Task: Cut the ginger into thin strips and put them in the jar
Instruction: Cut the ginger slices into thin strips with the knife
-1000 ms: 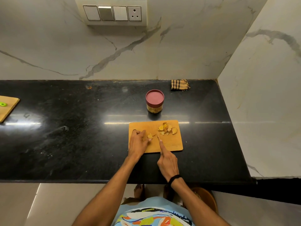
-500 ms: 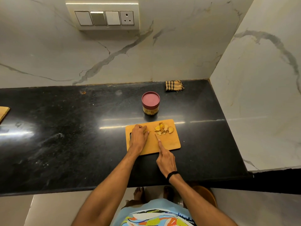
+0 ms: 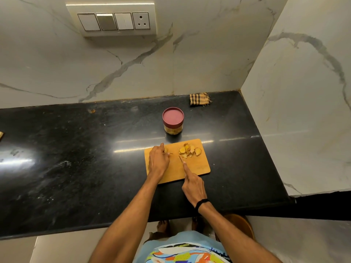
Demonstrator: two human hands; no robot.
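The left hand [image 3: 158,162] lies over the left part of the board [image 3: 197,168], fingers curled down and pinching a small ginger piece [image 3: 166,150] against the wood. How much of the piece is under the fingertips cannot be told. That is the main hazard: the piece is short, so there is little room between those fingertips and any cut, and a damp, rounded bit could roll or squirt out under pressure and leave the blade coming down on skin. Behind the board, apart from it, the jar [image 3: 173,125] stands on the bench [image 3: 76,158] with its red lid [image 3: 173,117] on, so strips carried over before it is opened would have nowhere to go and would likely scatter on the dark stone. The knife [image 3: 180,159] points up the middle of the board, well short of the piece. The right hand [image 3: 193,185] grips it, forefinger laid straight along the spine and the handle hidden in the palm. That finger could slide forward if the blade sticks. To the right lies a loose heap of slices [image 3: 190,150]; they are thin and curled, so stacked for cutting they may skid apart and give ragged strips. The bench is glossy, and a hard push could shift the board.
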